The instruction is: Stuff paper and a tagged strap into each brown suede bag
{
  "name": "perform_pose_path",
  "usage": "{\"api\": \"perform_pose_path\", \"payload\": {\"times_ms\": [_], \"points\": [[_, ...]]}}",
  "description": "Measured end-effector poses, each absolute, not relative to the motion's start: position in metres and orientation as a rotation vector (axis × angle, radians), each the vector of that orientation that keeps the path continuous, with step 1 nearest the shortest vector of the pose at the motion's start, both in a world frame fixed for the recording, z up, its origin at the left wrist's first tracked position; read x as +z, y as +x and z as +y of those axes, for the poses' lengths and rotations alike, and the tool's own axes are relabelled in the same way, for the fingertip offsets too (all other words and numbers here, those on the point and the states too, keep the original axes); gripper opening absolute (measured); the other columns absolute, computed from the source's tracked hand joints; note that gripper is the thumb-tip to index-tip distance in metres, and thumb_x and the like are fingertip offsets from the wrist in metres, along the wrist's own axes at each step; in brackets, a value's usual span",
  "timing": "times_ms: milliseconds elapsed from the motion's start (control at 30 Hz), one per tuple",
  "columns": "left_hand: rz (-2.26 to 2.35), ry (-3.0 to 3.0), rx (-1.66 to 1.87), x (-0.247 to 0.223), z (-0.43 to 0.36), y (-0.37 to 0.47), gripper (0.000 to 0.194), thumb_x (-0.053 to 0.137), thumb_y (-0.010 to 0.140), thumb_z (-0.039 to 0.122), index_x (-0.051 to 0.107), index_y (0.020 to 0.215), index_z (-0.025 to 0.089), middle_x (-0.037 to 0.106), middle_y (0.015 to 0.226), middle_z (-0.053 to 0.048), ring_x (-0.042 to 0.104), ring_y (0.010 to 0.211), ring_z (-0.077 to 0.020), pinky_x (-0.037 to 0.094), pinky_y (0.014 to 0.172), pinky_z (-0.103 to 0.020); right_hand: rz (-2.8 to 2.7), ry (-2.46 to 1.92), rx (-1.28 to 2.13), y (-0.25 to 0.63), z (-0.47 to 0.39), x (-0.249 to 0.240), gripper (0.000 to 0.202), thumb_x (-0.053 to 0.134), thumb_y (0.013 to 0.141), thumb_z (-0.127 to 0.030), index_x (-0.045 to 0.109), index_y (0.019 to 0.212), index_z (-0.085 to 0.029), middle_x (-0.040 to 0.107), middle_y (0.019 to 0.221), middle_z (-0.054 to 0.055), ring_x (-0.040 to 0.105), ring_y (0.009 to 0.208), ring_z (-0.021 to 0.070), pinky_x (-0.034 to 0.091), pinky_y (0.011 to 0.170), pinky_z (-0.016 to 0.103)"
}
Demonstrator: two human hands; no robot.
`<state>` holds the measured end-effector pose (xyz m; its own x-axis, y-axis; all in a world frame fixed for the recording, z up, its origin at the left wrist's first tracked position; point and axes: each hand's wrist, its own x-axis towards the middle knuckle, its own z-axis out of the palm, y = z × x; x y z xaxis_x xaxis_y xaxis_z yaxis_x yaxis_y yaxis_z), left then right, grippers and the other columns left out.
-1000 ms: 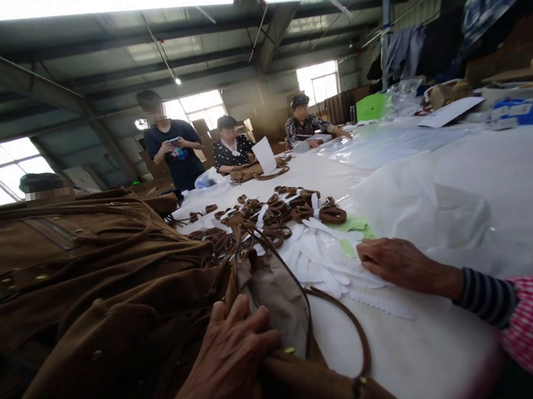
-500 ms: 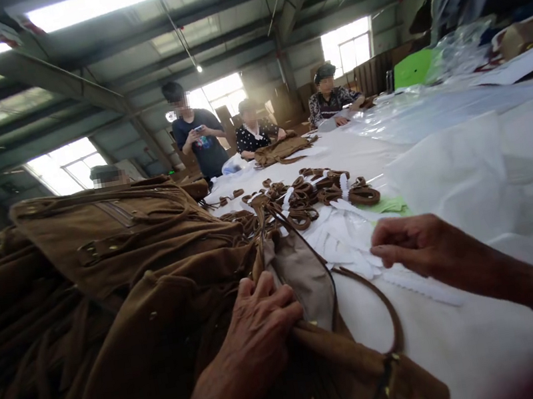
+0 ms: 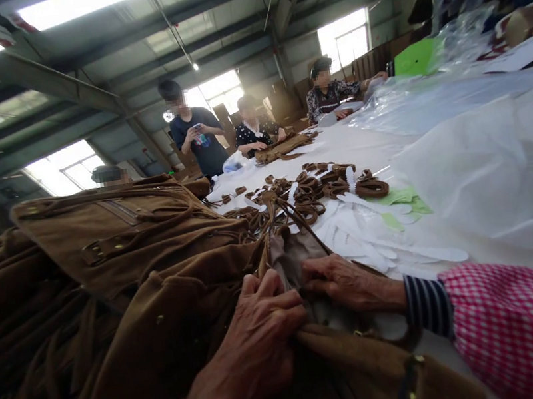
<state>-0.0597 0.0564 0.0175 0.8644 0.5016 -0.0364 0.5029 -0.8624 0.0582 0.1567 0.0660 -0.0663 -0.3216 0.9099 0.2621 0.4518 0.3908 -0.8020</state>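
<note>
A brown fabric bag point(image 3: 366, 352) with a zipped opening lies in front of me, its grey lining point(image 3: 283, 257) showing. My left hand point(image 3: 265, 321) is closed on the near edge of that opening, fingers bent over the brown fabric. On the other side of the opening, my right hand point(image 3: 332, 280) is closed, with its fingers curled down against the lining. Its fingertips are hidden, so what they pinch cannot be made out. Both hands are close together, a small gap between them.
A heap of brown bags point(image 3: 115, 237) rises on the left. Coiled brown straps point(image 3: 310, 192), white paper strips point(image 3: 367, 231) and green pieces point(image 3: 408, 200) lie on the white table point(image 3: 373, 142). Clear plastic point(image 3: 480, 145) covers the right side. Several people are beyond the table.
My right hand has moved left from above the white strips to the bag's opening. My left hand stays on the bag's edge. One person across the table has stretched an arm sideways.
</note>
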Motion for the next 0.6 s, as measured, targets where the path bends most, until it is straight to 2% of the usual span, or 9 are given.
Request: {"api": "perform_pose_path", "payload": {"times_ms": [100,233,367,467,600], "points": [[0.799,2.911,-0.018,0.019,0.056,-0.066,0.029,0.051,0.07,0.001,0.06,0.086,0.023,0.067,0.101,0.003,0.046,0.104,-0.0221,0.027,0.097,-0.044,-1.86,-1.182,0.871,0.154,0.061,-0.063,0.018,0.058,0.088,-0.012,0.05,0.074,-0.019,0.051,0.069,-0.004,0.047,0.065,0.0118,0.033,0.059,0.024],[0.836,2.913,-0.05,0.011,0.055,-0.07,0.029,0.05,0.081,0.002,0.062,0.094,0.026,0.069,0.11,0.003,0.047,0.103,-0.0223,0.03,0.088,-0.043,-1.745,-1.161,1.009,0.153,0.06,-0.064,0.014,0.058,0.088,-0.014,0.055,0.075,-0.019,0.052,0.066,-0.004,0.048,0.059,0.0107,0.034,0.054,0.023],[0.867,2.965,-0.073,0.003,0.055,-0.072,0.03,0.05,0.09,0.007,0.065,0.104,0.029,0.067,0.122,0.002,0.047,0.108,-0.0238,0.031,0.088,-0.044,-1.667,-1.108,1.179,0.157,0.061,-0.067,0.011,0.062,0.086,-0.019,0.06,0.075,-0.018,0.051,0.059,-0.006,0.047,0.054,0.0096,0.034,0.05,0.022],[0.881,2.963,-0.067,0.003,0.055,-0.071,0.031,0.051,0.09,0.007,0.065,0.106,0.03,0.067,0.126,0.004,0.047,0.11,-0.0237,0.031,0.089,-0.045,-1.6,-1.079,1.278,0.159,0.062,-0.067,0.008,0.064,0.083,-0.021,0.064,0.076,-0.016,0.053,0.058,-0.005,0.049,0.053,0.0094,0.036,0.05,0.021],[0.878,2.935,-0.033,0.005,0.053,-0.07,0.037,0.051,0.083,0.004,0.065,0.105,0.031,0.068,0.124,0.008,0.048,0.108,-0.0228,0.029,0.088,-0.045,-1.488,-1.061,1.323,0.161,0.063,-0.066,0.007,0.061,0.083,-0.022,0.06,0.079,-0.017,0.063,0.064,-0.003,0.05,0.047,0.0084,0.035,0.046,0.02]]}}
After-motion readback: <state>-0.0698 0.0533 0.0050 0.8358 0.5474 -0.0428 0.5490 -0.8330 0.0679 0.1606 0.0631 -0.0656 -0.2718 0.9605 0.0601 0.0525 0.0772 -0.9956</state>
